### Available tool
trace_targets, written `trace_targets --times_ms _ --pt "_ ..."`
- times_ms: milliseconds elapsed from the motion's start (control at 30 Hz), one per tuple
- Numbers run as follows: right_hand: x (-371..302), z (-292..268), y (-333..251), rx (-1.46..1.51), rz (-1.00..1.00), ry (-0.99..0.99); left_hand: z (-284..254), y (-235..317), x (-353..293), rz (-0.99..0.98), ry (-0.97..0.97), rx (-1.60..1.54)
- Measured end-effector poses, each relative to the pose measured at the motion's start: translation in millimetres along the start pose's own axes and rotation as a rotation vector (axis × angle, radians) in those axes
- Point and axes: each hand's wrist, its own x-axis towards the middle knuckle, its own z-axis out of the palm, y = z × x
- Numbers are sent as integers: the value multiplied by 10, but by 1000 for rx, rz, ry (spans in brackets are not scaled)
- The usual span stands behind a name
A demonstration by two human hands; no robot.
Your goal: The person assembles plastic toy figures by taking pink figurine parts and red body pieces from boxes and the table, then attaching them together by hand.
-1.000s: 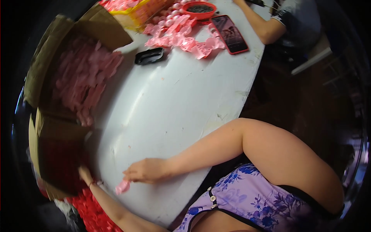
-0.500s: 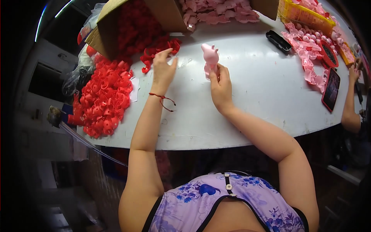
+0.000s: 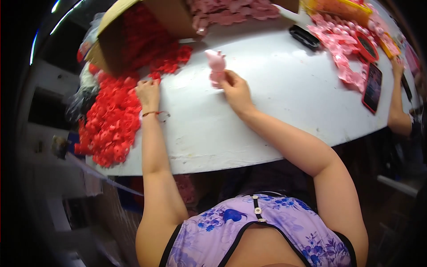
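Note:
My right hand point(image 3: 239, 93) is closed around the lower part of a pink plastic animal figurine point(image 3: 216, 66), holding it upright over the middle of the white table. The figure has a rounded snout pointing left and small ears. Off to the left, my left hand point(image 3: 148, 92) is at the edge of a heap of red plastic pieces point(image 3: 113, 120), its fingers curled downward. Some red shows at its fingertips, but whether they grip a piece is hidden. More red pieces point(image 3: 171, 62) spill from a cardboard box point(image 3: 113, 46) just beyond that hand.
Pink pieces point(image 3: 235, 11) lie at the back of the white table point(image 3: 275, 111). Towards the right are a black case point(image 3: 304, 38), more pink parts point(image 3: 340, 58), a yellow basket point(image 3: 342, 11), a red-rimmed dish point(image 3: 367, 46) and a phone point(image 3: 372, 89). Another person's arm point(image 3: 396, 98) rests at the far right.
My left hand has moved left and towards me, from beside the box to the red heap, its fingers now curled. The view has shifted; my right hand still holds the figurine.

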Motion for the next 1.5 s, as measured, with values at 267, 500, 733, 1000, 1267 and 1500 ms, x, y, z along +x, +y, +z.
trace_targets --times_ms 267,500,733,1000,1267,1500 --pt "21 89 38 76 47 -78 -273 162 56 -20 -184 -36" --pt "3 -34 -43 15 126 -105 -216 184 202 -302 -485 -201" --pt "87 -56 6 173 253 -126 -1137 1193 -75 -129 -506 -1405" --pt "202 -75 64 482 298 -71 -1132 1603 -378 -534 -705 -2105" --pt "147 -75 -21 467 329 -129 -1077 1541 -426 -873 -807 -2120" --pt "139 -43 -60 396 267 -217 -1083 1517 -404 -857 -766 -2270"
